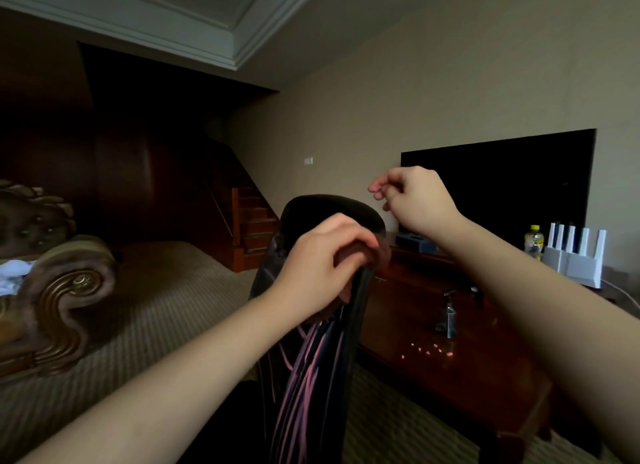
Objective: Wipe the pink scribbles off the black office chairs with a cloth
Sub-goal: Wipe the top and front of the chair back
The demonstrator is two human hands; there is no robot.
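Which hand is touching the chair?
The left hand. It grips the cloth against the top of the chair. The right hand is raised in the air and touches nothing.

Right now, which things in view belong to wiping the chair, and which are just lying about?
Job: black chair, pink scribbles, cloth gripped by the left hand.
Lying about: television, yellow-capped bottle, white router, carved sofa, stairs.
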